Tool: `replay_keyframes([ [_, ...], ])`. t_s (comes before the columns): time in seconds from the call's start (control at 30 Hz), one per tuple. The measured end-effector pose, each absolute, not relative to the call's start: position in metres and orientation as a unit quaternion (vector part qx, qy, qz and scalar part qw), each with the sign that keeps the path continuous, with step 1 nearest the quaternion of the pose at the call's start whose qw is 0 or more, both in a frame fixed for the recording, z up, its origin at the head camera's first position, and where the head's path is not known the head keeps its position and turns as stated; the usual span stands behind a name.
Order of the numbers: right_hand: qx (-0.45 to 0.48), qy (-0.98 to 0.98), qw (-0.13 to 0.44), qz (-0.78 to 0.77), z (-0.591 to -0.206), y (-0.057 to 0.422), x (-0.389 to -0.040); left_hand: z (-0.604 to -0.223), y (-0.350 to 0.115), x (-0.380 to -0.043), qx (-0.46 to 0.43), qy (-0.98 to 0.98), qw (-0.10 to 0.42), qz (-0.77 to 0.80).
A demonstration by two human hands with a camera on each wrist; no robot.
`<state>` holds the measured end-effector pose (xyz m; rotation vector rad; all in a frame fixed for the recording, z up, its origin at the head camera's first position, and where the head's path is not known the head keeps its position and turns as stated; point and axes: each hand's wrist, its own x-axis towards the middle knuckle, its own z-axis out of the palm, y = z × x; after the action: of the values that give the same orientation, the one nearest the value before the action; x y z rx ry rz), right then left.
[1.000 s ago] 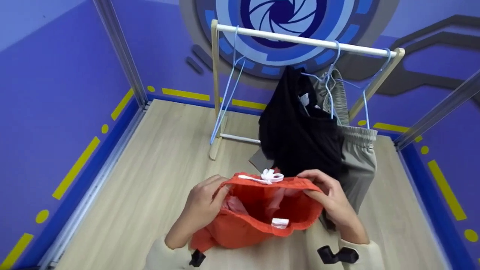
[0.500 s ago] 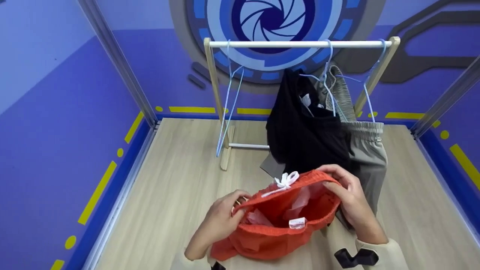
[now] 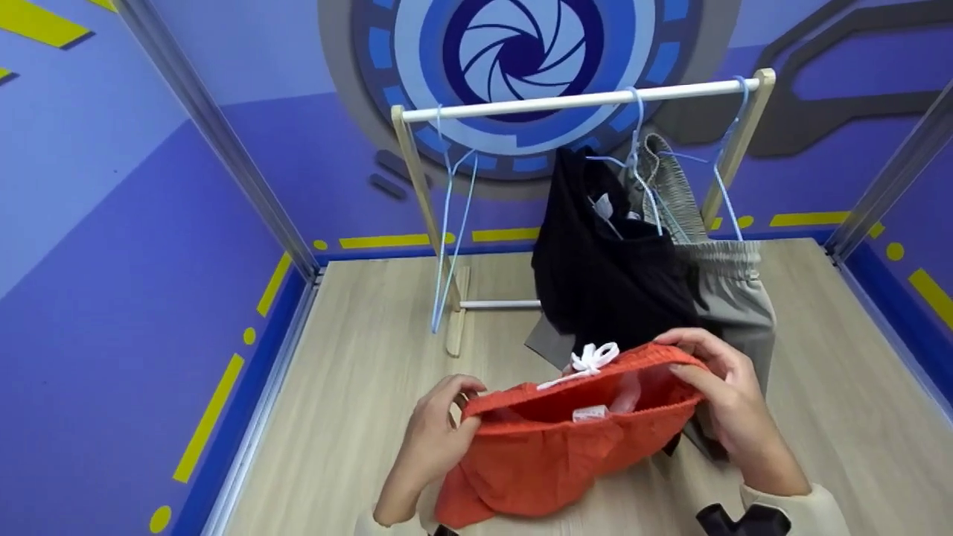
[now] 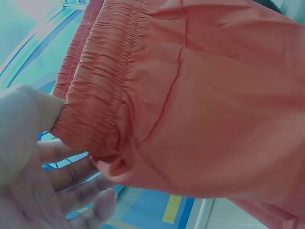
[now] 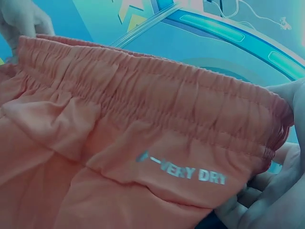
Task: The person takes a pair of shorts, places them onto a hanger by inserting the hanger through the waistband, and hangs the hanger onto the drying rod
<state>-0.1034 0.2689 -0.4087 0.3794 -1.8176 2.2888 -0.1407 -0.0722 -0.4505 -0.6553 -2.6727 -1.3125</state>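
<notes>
The wood-grain counter (image 3: 335, 417) spreads beneath everything, with the clothes rack (image 3: 581, 102) standing towards its back edge. From that rack hang the grey trousers (image 3: 733, 298) on the right and, overlapping them, the black garment (image 3: 610, 275). I have the orange shorts (image 3: 543, 461) raised over the near part of the counter, in front of the black garment, their mouth tipped towards me. Blue wire hangers come next in size: the bare one (image 3: 446, 216) at the rack's left end, the other two in the clothes. My left hand (image 3: 439, 424) grips the left end of the waistband (image 5: 143, 90); my right hand (image 3: 733, 387) pinches its right end, thumb inside, fingers outside. Between them the far edge of the waistband carries a white drawstring (image 3: 593, 359) tied in a bow. Smaller yet are the white label (image 3: 590, 414) inside and the printed words "VERY DRY" (image 5: 193, 172) below the gathers.
</notes>
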Motion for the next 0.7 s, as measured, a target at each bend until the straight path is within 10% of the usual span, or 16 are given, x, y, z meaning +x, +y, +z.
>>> replay_keyframes([
  [0.7, 0.167, -0.655, 0.160, 0.719, -0.394, 0.272, -0.095, -0.402, -0.082, -0.140, -0.199, -0.816, 0.184, -0.511],
])
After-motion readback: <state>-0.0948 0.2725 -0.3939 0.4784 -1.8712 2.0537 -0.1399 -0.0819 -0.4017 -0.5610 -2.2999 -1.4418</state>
